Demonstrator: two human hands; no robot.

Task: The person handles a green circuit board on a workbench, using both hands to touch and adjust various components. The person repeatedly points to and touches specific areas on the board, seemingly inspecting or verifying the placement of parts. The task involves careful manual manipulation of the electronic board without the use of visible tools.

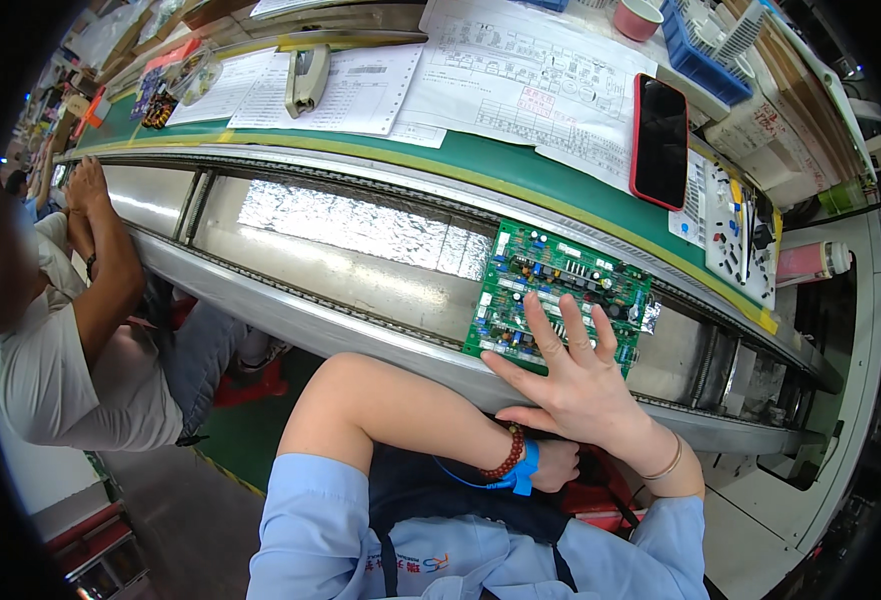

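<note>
A green circuit board (pixel 520 275), crowded with small components, lies across the rails of the conveyor. Over its near half my right hand (pixel 565 385) is spread, palm down, fingers apart and holding nothing; the fingertips are at the components, and whether they press on them I cannot tell. My left hand (pixel 557 465) is close to my body, below the right hand and wrist. Its fingers are mostly hidden. A red bead bracelet (pixel 505 455) and a blue wrist strap (pixel 526 468) circle the left wrist.
Beyond the conveyor rail (pixel 360 335), papers (pixel 520 70), a stapler (pixel 306 80) and a red-cased phone (pixel 659 140) lie on the green bench. Small black parts lie on a white sheet (pixel 735 230) at right. A blue basket (pixel 705 55) stands behind. A co-worker (pixel 70 350) sits at left.
</note>
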